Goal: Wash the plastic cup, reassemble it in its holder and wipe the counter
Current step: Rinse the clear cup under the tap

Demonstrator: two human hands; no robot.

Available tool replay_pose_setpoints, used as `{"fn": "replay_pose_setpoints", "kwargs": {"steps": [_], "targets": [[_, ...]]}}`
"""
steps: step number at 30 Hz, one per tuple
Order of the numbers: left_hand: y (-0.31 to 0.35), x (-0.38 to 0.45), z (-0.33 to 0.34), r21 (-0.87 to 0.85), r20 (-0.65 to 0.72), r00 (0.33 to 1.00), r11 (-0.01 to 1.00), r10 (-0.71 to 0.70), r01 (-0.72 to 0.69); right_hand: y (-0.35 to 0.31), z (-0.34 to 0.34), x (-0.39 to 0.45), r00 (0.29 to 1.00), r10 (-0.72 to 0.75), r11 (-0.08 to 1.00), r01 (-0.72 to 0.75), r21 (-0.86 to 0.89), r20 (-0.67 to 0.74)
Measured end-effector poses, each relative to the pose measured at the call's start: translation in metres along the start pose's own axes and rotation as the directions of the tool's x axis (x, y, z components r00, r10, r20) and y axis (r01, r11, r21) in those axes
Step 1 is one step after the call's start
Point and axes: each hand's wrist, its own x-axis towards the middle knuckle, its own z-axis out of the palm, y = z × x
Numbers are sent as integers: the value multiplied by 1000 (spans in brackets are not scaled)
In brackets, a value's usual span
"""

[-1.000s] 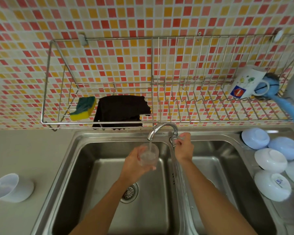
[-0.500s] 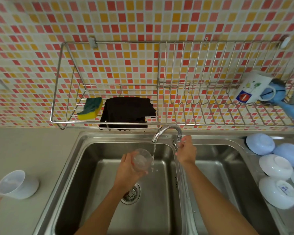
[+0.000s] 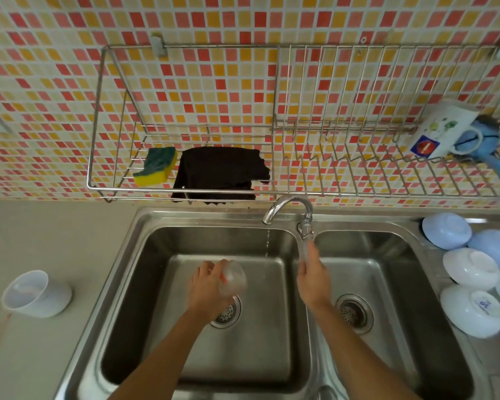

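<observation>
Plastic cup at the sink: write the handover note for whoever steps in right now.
Left hand grips the clear plastic cup, tilted over the left basin.
Right hand hangs below the faucet, holding nothing; only a thin trickle falls from the spout.
The white holder stands on the counter left of the sink, cup not in it.
Sponge and black cloth sit in the wall rack.
Done: cup rinsed, apparently.
Left: seat the cup in the holder, wipe the counter.

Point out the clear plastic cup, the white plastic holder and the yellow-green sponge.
Clear plastic cup (image 3: pixel 233 280): head view, its side wall.
White plastic holder (image 3: pixel 45 298): head view, outer wall.
Yellow-green sponge (image 3: pixel 156 166): head view, its top face.
</observation>
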Motion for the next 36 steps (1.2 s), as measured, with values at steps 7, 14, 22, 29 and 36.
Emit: {"fn": "replay_pose_setpoints", "kwargs": {"steps": [7,14,22,29,36], "targets": [[-13,-12,11,46,-48,998,999,29,-26,35,26,-69,943,-299,877,331,-348,143],[-27,-21,12,224,-69,994,972,87,-69,63,14,-85,911,-248,731,399,-554,330],[-20,-30,11,307,-12,998,950,62,-55,64,14,-87,901,-215,704,410,-580,377],[-14,-28,9,415,48,993,902,109,-119,66,16,-85,908,-211,715,396,-577,362],[-14,-25,7,601,114,983,778,145,-185,68,19,-84,905,-218,704,405,-583,366]]}}
